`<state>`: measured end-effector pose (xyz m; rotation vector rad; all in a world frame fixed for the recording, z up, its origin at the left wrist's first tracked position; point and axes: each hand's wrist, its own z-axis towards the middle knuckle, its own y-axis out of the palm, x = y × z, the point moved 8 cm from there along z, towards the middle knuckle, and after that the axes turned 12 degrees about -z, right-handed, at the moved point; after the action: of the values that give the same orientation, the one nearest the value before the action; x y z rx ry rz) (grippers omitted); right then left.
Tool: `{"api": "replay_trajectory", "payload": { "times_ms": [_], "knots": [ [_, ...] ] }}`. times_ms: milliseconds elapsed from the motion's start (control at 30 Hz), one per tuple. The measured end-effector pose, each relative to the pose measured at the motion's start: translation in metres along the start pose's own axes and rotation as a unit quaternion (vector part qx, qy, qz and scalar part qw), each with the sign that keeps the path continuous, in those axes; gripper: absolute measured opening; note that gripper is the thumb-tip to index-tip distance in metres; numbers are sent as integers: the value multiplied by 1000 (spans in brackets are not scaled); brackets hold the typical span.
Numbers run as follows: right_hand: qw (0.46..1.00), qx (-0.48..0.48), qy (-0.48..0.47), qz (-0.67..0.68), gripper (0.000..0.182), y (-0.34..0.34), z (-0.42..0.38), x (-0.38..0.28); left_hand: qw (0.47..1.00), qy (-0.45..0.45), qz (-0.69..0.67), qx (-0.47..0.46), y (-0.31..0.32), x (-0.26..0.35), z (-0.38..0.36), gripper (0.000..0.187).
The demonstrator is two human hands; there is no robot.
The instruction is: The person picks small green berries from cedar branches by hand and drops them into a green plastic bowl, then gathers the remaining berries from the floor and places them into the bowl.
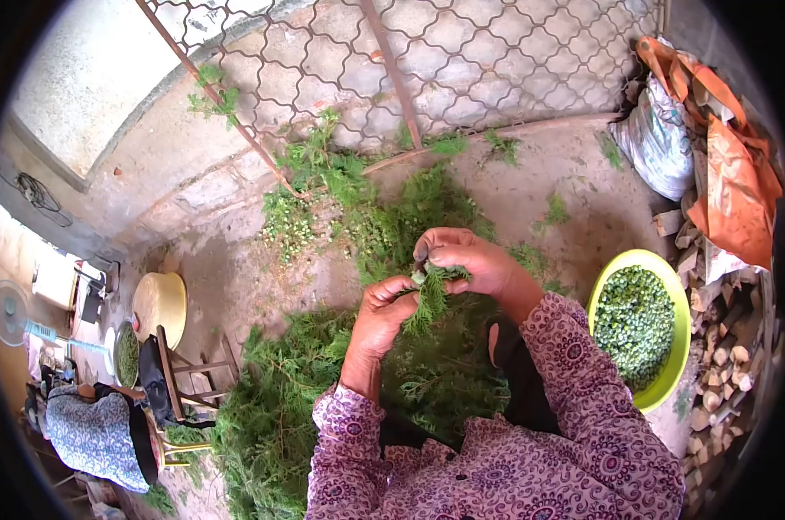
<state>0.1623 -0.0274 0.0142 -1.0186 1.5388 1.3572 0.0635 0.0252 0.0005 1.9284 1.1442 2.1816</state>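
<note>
A small feathery green conifer sprig (431,302) hangs between my two hands, above my lap. My left hand (377,325) pinches it from the left with thumb and forefinger. From the right and slightly above, my right hand (469,260) is closed on the sprig's upper end, its fingertips almost touching the left ones. Whatever small piece lies between the fingertips is mostly hidden. Cut conifer branches (280,373) are heaped below and left of my hands, with more greenery (410,212) beyond them. Right of my right arm stands a yellow-green basin (684,329) holding many small green cones (633,321).
A wire mesh panel (496,69) leans along the wall. Stacked firewood (722,373), a white sack (661,143) and an orange sheet (735,191) line the right side. At left are another person in a patterned garment (94,433), a wooden chair (197,373) and a yellow tub (163,303).
</note>
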Motion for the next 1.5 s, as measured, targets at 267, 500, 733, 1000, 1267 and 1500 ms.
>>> {"api": "replay_trajectory", "payload": {
  "times_ms": [267, 500, 733, 1000, 1267, 1500],
  "knots": [
    [948, 25, 26, -315, 22, 2, 1, -2, 993, -28, 108, -25, 9, -5, 2, 16],
    [999, 24, 17, -37, 15, -1, 6, 11, 998, -36, -49, -4, 0, -7, 2, 11],
    [940, -74, -95, 318, 8, -20, -1, -16, 962, 34, -244, 115, -49, -6, 13, 10],
    [957, -2, -88, 275, 8, -38, 0, -9, 880, 119, -448, 103, -70, 42, 15, 18],
    [996, 59, 0, 65, 12, -6, 10, 10, 867, 140, -473, 63, -78, 52, 16, 16],
    [962, 52, 48, -264, 33, 6, 16, 25, 834, 184, -505, -125, -72, 56, 20, 24]
  ]
}}
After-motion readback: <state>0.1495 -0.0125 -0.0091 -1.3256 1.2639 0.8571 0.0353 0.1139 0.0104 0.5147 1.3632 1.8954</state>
